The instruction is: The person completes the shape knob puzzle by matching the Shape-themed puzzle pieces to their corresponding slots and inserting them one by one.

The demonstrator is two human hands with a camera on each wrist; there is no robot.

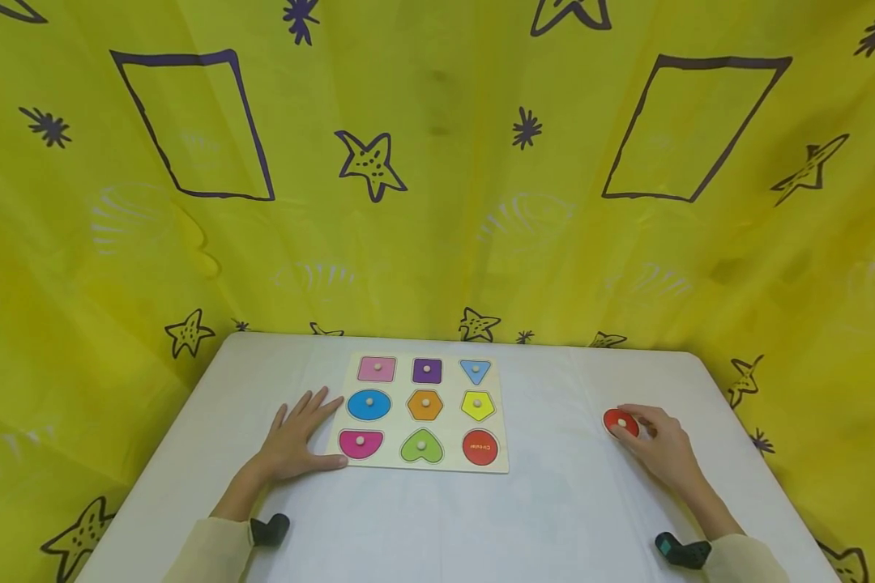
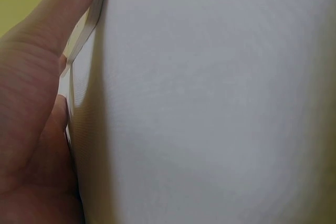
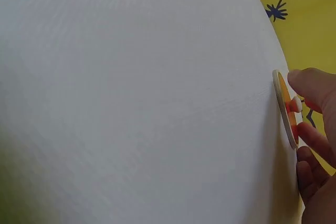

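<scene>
On the white table lies a pale wooden shape puzzle board (image 1: 452, 462) with several coloured, knobbed pieces. Its lower right recess (image 1: 480, 447) is red and round, with a printed word and no knobbed piece in it. My left hand (image 1: 296, 441) spreads its fingers at the board's left side, thumb and fingertips at the edge. Farther right, a round red puzzle piece (image 1: 612, 419) with a pale knob (image 3: 296, 104) lies flat, face up. My right hand (image 1: 659, 449) reaches over it, thumb and fingers parted on either side of the knob, tips right at the disc.
The white table (image 1: 437, 518) runs between the board and the red piece. Behind and beside it hangs a yellow curtain (image 1: 437, 243) with drawn stars and frames. Dark devices sit at the left wrist (image 1: 270, 530) and the right wrist (image 1: 681, 552).
</scene>
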